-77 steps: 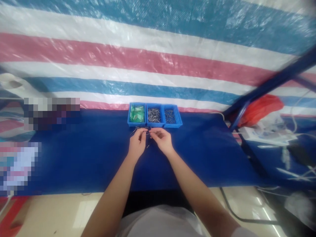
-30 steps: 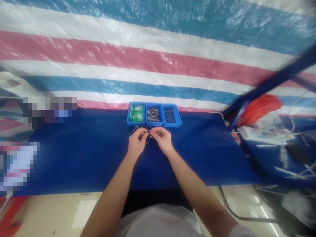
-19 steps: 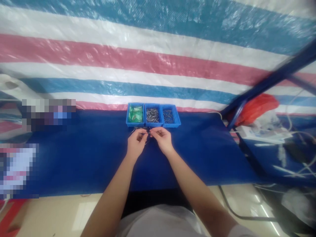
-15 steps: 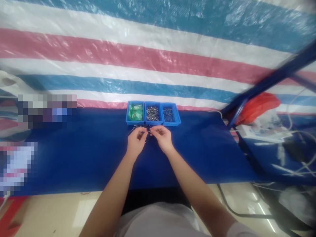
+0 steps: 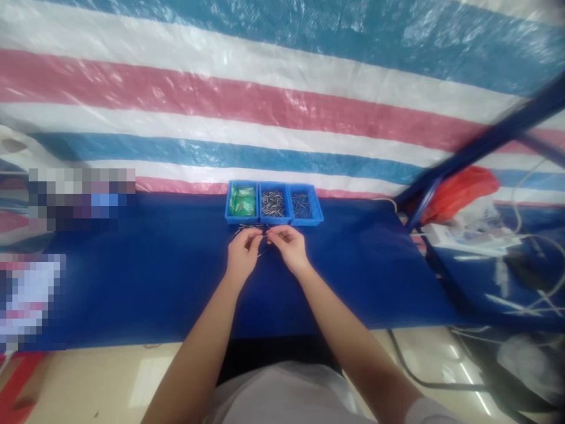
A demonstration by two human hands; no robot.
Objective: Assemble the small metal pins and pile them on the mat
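Both of my hands meet over the blue table just in front of three small blue bins. My left hand [image 5: 241, 252] is closed in a pinch, thumb against fingers, on a small thin metal piece. My right hand [image 5: 290, 246] pinches at the same spot, its fingertips almost touching the left ones; the piece is too small to make out its kind. Several thin metal pins [image 5: 249, 226] lie on the table beyond my left fingers. Another thin piece [image 5: 260, 255] shows below the left thumb.
The left bin [image 5: 228, 211] holds green-and-clear packets, the middle bin [image 5: 274, 221] many short metal pins, the right bin [image 5: 311, 222] fewer thin ones. A striped tarp [image 5: 282, 106] hangs behind the table [image 5: 362, 277]. At right stand a blue frame post [image 5: 426, 203], a red bag [image 5: 468, 191] and cables.
My fingertips have shifted slightly against each other, and the right hand sits a touch further left. The bins and loose pins stay put.
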